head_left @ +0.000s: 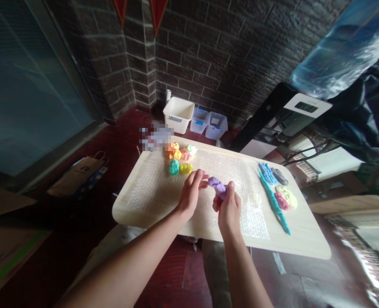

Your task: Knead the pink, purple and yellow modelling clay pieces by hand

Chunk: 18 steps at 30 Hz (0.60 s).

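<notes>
The right hand (230, 216) is clamping its fingers on the near end of a lumpy, matte purple clay-like piece (217, 186) above the desk (307, 241); its long axis is slanting away toward the left hand (189, 196), whose fingers are reaching parted beside the far end, contact unclear. Dimpled bubble wrap (154, 188) is lying below, a tapering teal roll (275, 206) is resting rightward, and rounded yellow (186, 168) and green lumps (174, 167) are sitting beyond.

Purple lump (217, 187) (knobbly) in the right fingers (230, 192) above bubble wrap (166, 197).
</notes>
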### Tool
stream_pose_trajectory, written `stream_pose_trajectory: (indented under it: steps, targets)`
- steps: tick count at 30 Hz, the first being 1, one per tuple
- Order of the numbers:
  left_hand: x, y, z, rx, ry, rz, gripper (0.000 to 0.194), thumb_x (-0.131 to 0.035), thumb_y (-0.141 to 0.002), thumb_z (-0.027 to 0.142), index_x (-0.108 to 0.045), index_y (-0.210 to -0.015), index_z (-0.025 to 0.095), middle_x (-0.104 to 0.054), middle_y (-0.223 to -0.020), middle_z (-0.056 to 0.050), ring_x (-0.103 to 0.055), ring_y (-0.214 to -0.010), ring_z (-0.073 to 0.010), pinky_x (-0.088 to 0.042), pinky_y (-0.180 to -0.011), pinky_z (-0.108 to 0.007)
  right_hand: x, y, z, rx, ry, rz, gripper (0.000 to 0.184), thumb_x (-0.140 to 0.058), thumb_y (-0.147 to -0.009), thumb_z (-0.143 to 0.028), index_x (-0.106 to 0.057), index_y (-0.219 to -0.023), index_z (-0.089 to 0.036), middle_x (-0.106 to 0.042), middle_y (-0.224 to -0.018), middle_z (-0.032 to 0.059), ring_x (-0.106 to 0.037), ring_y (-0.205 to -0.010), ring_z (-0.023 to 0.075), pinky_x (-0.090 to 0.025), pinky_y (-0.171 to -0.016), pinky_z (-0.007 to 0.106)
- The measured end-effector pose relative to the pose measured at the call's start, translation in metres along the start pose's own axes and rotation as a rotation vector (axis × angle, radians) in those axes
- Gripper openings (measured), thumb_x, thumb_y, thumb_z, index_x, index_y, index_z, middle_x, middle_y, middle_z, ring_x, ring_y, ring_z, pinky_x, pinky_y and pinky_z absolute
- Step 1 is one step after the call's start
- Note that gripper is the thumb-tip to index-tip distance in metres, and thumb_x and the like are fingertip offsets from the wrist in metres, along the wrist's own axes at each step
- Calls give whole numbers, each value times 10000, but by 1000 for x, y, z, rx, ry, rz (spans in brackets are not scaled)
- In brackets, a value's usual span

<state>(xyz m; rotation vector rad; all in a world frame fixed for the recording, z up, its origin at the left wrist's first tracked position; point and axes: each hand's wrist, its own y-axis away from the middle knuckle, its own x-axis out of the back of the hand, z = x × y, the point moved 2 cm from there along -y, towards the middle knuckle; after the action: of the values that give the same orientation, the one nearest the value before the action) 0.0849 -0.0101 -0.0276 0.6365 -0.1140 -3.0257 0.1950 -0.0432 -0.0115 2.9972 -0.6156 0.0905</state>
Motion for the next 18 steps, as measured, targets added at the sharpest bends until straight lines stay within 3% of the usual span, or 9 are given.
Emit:
stream_pose_trajectory:
  steps: [3,6,9,12,15,18]
  targets:
    - [-6,-4,-3,172,222,-87,608,-480,-973,730,-666,-1098,164,-782,-1013,-135,-747,-821,-210,-574,-674,-296,-14,3,11,-100,-141,-119,570,-447,-995,-699,-515,-676,-231,-487,-516,-44,-393,-386,116,-320,-388,254]
    - [-4,-6,2,355,378,-62,559,-605,-913,730,-647,-1026,184,-728,-778,-51,-686,-611,-184,-495,-522,-273,-21,6,16,-108,8,-245,608,-448,-986,-730,-550,-669,-221,-508,-491,-30,-448,-394,134,-347,-403,264]
    - [2,-10,12,425,526,-1,509,-776,-821,663,-590,-858,191,-573,-589,43,-627,-518,-143,-475,-517,-248,-15,6,10,22,308,-289,595,-485,-990,-704,-605,-682,-210,-587,-519,6,-533,-463,160,-377,-471,276]
    - [7,-11,18,466,543,17,567,-795,-782,686,-495,-718,210,-409,-482,93,-521,-423,-106,-419,-470,-223,-5,8,0,259,468,-274,492,-596,-965,-619,-642,-704,-204,-647,-598,21,-565,-537,164,-387,-535,282]
    - [10,-9,21,460,439,98,616,-726,-807,741,-427,-652,225,-303,-444,109,-354,-352,-75,-324,-396,-212,1,9,-5,384,314,-291,433,-552,-994,-537,-693,-763,-199,-665,-641,28,-588,-565,172,-409,-555,293]
    - [7,-5,23,470,346,127,628,-600,-885,764,-389,-623,234,-281,-431,100,-265,-333,-75,-247,-354,-213,5,6,-2,310,73,-172,436,-499,-1008,-495,-708,-779,-190,-651,-628,27,-590,-537,168,-408,-520,291]
